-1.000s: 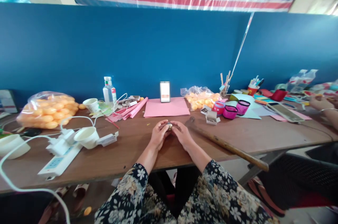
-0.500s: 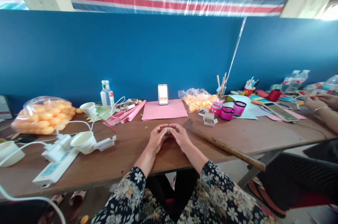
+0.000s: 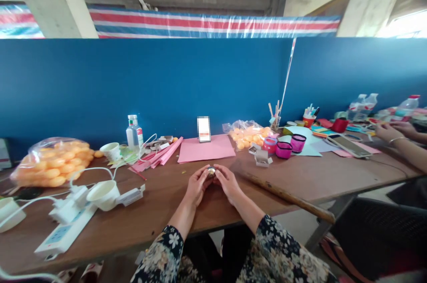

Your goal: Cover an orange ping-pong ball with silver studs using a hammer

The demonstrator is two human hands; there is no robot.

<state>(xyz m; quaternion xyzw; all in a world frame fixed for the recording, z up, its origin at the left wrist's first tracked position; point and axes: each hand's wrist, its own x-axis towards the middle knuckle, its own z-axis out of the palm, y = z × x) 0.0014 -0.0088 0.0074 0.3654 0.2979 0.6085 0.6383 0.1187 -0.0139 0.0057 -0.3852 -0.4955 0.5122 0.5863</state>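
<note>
Between my two hands is a small, round, shiny thing with gold and silver tones and a dark edge (image 3: 211, 171); its kind is too small to tell. My left hand (image 3: 197, 185) pinches it from the left and my right hand (image 3: 228, 183) from the right, thumbs near its face. Both hands are just above the brown table (image 3: 167, 212). Beyond them lies a pink paper sheet (image 3: 207, 151), where a phone (image 3: 204, 129) stands upright. To the right of my right hand rests a long wooden stick (image 3: 283, 193).
Bags of orange balls (image 3: 55, 163) (image 3: 248, 134) lie left and back right. A power strip (image 3: 66, 234) and white cup (image 3: 104, 195) are at left. Small open box (image 3: 263, 157) and pink mesh cups (image 3: 283, 149) stand right. Another person's hands (image 3: 388, 131) are far right.
The view has tilted up, so the table sits lower in the picture. More of the shiny thing's face shows between my fingers, which still hold it.
</note>
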